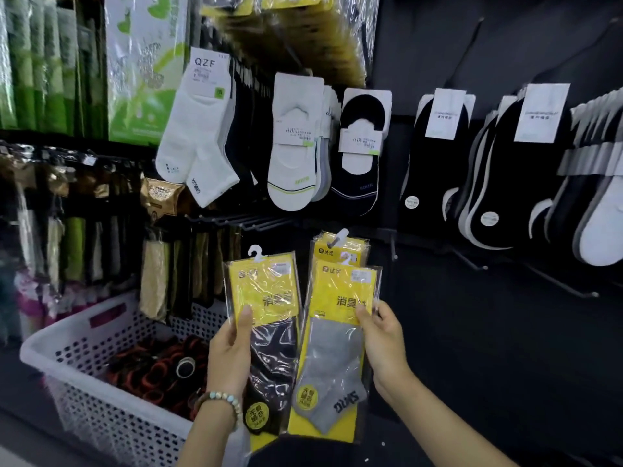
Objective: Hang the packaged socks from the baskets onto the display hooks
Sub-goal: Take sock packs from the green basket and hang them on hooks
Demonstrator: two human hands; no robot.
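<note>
My left hand (231,352) grips a yellow-carded pack of black socks (266,328) by its left edge, thumb on the front. The pack's white hanger loop points up, free of any hook. My right hand (382,342) pinches a yellow pack of grey socks (337,352) at its right edge. This pack lies in front of another yellow pack (340,251) that hangs on a display hook (332,243). I cannot tell whether the grey pack's loop is on that hook.
A white perforated basket (84,342) stands at lower left, holding dark and red items. Rows of socks hang above on the dark wall. Bare hooks (472,261) stick out to the right of the yellow packs. More packaged goods hang at far left.
</note>
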